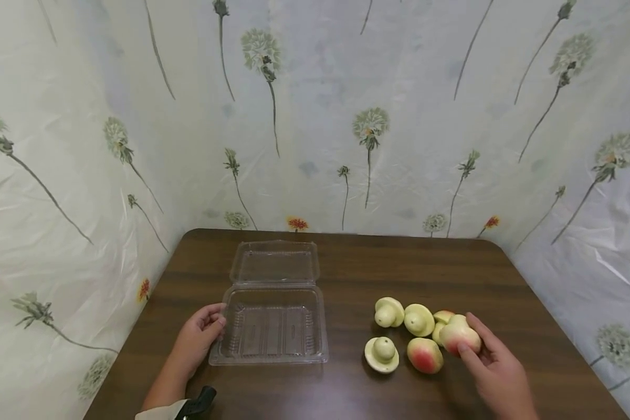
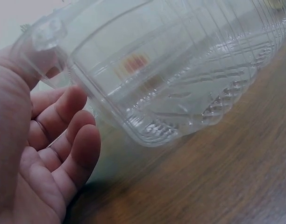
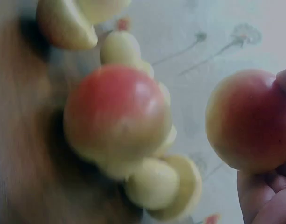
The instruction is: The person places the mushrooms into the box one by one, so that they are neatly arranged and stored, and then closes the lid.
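Observation:
In the head view, a clear plastic clamshell box (image 1: 273,357) lies on the table with its lid (image 1: 275,262) folded back. My left hand (image 1: 196,338) pinches the box's left rim, thumb on the rim and fingers curled below it in the left wrist view. At the right, my right hand (image 1: 499,373) grips a toy mushroom (image 1: 459,334) with a red and cream cap between thumb and fingers. It is held above the pile and partly covers another mushroom (image 1: 443,317). Close by lies a red-capped mushroom (image 1: 425,356), cap up.
More toy mushrooms lie left of the right hand: one (image 1: 382,353) stem up near the front, two others (image 1: 389,312) tilted behind it. The brown wooden table (image 1: 346,262) reaches a flower-printed curtain (image 1: 325,146) at the back and sides.

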{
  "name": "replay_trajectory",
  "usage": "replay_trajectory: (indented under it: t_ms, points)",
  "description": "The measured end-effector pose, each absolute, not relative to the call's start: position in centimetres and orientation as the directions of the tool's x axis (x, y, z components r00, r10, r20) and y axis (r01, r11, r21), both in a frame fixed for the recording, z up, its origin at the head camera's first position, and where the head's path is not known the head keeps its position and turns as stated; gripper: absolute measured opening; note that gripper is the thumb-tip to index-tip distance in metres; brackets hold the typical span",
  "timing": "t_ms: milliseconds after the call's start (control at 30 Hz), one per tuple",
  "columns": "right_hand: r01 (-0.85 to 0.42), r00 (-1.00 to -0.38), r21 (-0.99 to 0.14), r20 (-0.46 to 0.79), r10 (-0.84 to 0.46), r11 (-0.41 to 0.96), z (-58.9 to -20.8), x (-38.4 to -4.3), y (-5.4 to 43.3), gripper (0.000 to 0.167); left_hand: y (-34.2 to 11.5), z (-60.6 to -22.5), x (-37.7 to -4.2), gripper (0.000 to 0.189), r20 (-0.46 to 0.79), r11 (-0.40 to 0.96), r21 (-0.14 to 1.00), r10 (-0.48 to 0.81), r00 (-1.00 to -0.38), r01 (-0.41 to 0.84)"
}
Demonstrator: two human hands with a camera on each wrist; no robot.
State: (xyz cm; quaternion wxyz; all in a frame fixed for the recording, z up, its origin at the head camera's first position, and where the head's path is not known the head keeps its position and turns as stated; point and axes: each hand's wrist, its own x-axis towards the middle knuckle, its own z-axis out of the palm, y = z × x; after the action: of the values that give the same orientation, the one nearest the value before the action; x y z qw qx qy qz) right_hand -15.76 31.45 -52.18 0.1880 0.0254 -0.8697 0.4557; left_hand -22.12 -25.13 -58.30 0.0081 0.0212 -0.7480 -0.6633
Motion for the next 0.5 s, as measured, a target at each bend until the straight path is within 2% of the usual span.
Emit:
replay_trajectory:
  t_ms: [267,500]
  points:
    - [-0.266,-0.933,-0.826,0.349,0.081,0.496,-50.6,-17.8,27.6,0.058,-25.3,-58.2,-22.6,0.037,0.025,0.14,0.99,-0.052,-0.998,0.017]
    - [-0.308,-0.938,-0.846,0.348,0.013,0.436,-49.7,-18.6,25.3,0.058,-25.3,-58.6,-22.3,0.038,0.002,0.149,0.989,-0.047,-0.999,-0.005]
